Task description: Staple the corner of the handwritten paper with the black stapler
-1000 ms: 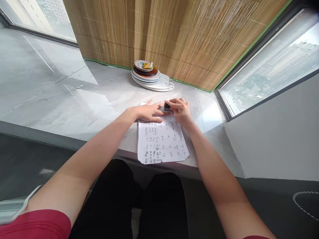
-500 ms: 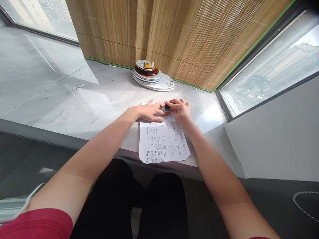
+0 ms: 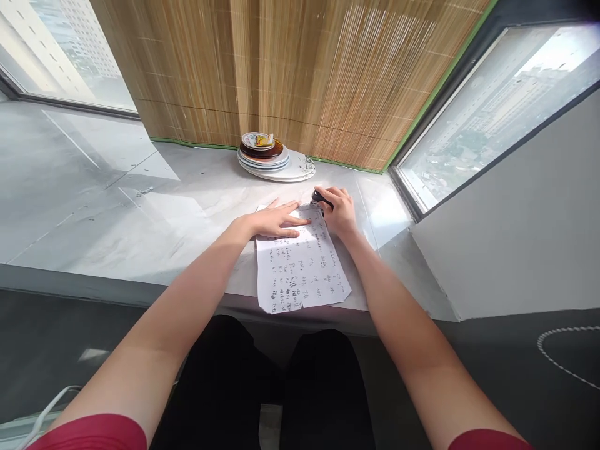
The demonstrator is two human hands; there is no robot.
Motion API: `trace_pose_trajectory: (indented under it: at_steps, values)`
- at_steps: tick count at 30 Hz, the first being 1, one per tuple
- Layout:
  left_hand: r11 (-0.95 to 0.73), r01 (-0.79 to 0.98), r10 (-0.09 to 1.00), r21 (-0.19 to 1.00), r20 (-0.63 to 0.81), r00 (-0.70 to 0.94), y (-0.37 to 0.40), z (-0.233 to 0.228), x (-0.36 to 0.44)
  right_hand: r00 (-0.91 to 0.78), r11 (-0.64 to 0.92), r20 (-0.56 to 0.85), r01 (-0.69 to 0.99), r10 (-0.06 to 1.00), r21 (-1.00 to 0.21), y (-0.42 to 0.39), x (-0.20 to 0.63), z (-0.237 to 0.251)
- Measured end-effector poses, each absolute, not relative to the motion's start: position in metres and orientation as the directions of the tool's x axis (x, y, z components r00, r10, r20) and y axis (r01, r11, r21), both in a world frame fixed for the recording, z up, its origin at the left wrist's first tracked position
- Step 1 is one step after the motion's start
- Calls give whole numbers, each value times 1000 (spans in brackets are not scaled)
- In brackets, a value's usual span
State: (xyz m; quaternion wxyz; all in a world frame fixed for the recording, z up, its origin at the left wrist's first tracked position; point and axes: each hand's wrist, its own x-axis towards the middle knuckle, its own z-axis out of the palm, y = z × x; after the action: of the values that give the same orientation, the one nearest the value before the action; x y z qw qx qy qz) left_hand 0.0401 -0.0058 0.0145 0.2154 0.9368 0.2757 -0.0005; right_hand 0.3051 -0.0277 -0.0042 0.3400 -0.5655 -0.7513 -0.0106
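Two handwritten paper sheets (image 3: 302,269) lie side by side on the grey marble sill (image 3: 140,212), their near edges at the sill's front. My left hand (image 3: 274,222) rests flat with spread fingers on the top of the left sheet. My right hand (image 3: 338,209) is closed around a small black object (image 3: 320,198), possibly a clip or stapler, at the top edge of the right sheet. Most of that object is hidden by my fingers.
A stack of plates (image 3: 272,164) with a small dish on top stands at the back against the bamboo blind (image 3: 290,75). Windows flank both sides. A grey wall (image 3: 506,231) rises to the right. My dark-clothed legs are below the sill.
The view has tilted upward. My right hand slid with the black object a little to the right along the sheets' top edge, and my left hand spread flatter on the paper.
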Motion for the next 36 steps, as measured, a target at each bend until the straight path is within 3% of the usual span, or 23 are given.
trace_pose_trajectory:
  at_steps: [6,10,14,18,21,24,28,36]
  values:
    - [-758,507,543,411,-34,839,-1,8,38,-45,270,454,854,890,-445,-21,317,-7]
    - [-772,522,614,362,218,758,5,5,37,61,165,422,863,904,-478,-24,318,-6]
    - [-667,652,734,361,468,492,8,6,37,219,132,526,825,822,-549,-31,317,-2]
    - [-400,836,883,377,403,241,6,7,38,333,58,536,808,776,-586,-47,307,12]
    - [-257,889,922,380,371,109,5,9,39,325,49,461,773,826,-632,-70,282,25]
    - [-216,888,924,407,378,51,5,11,39,202,114,355,710,913,-695,-98,242,25]
    - [-206,879,925,429,379,32,7,10,38,89,156,313,720,946,-676,-126,199,8]
    - [-190,878,937,440,347,28,8,10,40,252,-36,223,735,942,-677,-150,250,-3]
